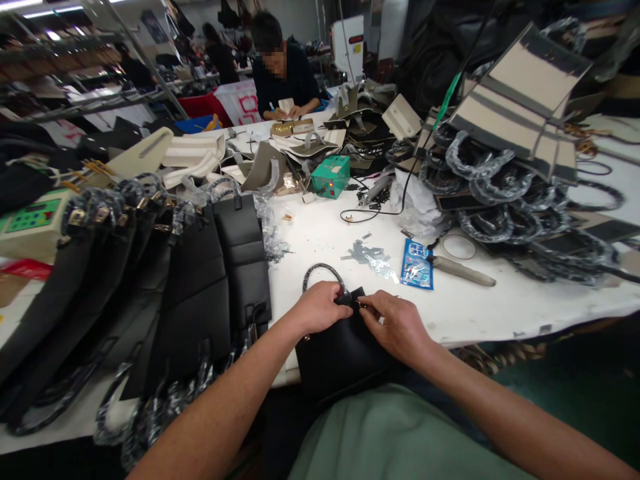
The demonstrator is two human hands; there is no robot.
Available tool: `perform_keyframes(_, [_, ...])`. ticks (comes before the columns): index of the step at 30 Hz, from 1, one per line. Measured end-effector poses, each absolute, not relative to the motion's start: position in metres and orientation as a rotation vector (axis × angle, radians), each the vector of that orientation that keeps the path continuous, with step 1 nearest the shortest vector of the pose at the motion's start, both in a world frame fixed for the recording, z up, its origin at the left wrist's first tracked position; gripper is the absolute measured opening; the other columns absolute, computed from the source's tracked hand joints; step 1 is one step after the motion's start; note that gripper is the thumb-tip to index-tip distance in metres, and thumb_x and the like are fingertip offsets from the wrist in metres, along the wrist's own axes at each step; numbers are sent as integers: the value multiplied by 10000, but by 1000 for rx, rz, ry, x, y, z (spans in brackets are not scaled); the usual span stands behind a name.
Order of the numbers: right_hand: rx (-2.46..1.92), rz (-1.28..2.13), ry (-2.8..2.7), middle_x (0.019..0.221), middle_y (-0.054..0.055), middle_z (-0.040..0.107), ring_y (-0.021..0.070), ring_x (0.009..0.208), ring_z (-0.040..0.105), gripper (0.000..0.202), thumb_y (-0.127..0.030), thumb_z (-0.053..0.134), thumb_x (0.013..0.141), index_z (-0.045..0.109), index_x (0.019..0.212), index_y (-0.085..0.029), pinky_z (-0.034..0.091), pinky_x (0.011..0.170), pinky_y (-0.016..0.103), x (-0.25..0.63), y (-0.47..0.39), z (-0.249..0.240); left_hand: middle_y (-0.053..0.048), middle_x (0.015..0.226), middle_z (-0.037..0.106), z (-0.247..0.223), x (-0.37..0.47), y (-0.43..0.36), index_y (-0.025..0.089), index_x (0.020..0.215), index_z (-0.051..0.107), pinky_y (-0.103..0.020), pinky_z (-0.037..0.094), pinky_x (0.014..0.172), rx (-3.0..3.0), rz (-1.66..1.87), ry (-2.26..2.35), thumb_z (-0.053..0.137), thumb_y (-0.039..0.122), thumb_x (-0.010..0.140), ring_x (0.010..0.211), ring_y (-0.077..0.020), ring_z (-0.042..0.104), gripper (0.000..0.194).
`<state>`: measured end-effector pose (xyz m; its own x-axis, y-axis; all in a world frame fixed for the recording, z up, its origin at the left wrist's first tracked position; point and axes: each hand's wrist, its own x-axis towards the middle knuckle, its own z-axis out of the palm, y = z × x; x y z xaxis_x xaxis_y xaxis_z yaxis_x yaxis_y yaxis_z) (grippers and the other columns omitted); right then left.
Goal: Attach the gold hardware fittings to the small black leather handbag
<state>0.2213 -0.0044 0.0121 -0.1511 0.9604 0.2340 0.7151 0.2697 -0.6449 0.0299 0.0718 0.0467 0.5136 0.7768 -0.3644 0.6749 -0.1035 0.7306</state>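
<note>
A black handbag panel [340, 357] hangs over the table's front edge in front of my lap, its wrapped handle [323, 268] arching up at the top. My left hand [323, 308] is closed on the panel by the foot of the handle, thumb and fingers pinching it. Just right of it, my right hand [395, 323] pinches a tiny shiny metal piece [359, 303] against the panel's upper edge. The fingertips hide most of that piece, so its kind is unclear.
Black bag panels [187, 280] lie stacked at left. Flat metal plates [370, 257], a blue packet [417, 263] and a taped-handle tool [463, 270] lie ahead. A green box [330, 177] stands behind; wrapped handles [495, 180] pile at right. A co-worker [285, 73] sits opposite.
</note>
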Motion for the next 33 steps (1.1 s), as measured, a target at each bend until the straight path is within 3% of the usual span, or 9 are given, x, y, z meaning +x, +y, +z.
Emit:
perform_keyframes(12, [-1582,926,-1859,652,-62,617,125,570,568,126,-202,616,812,660,918,-256,414,559,238,228,3,30,-5,728,662,38,26,69,144,777,675,-245,391,565,1590,204,1148,679,267,653,659,-157,578,174])
perform_keyframes(18, [-1513,842,-1766,784,-38,679,138,682,625,162,-211,632,836,680,981,-265,465,668,259,223,-7,27,-24,813,711,41,20,73,136,907,701,-251,449,614,1448,175,1053,667,239,652,689,-167,627,276])
perform_keyframes(26, [-1468,916,-1664,752,-35,666,135,670,622,133,-195,639,840,685,956,-240,459,613,241,222,-10,26,-16,865,719,43,23,74,149,889,700,-271,488,748,1425,143,985,696,234,627,804,-191,651,276])
perform_keyframes(33, [-1479,668,-1836,800,1,683,167,707,636,152,-190,596,865,675,985,-241,480,698,281,222,-15,23,5,798,691,51,30,70,170,891,701,-248,458,642,1542,135,1065,682,236,639,722,-169,620,262])
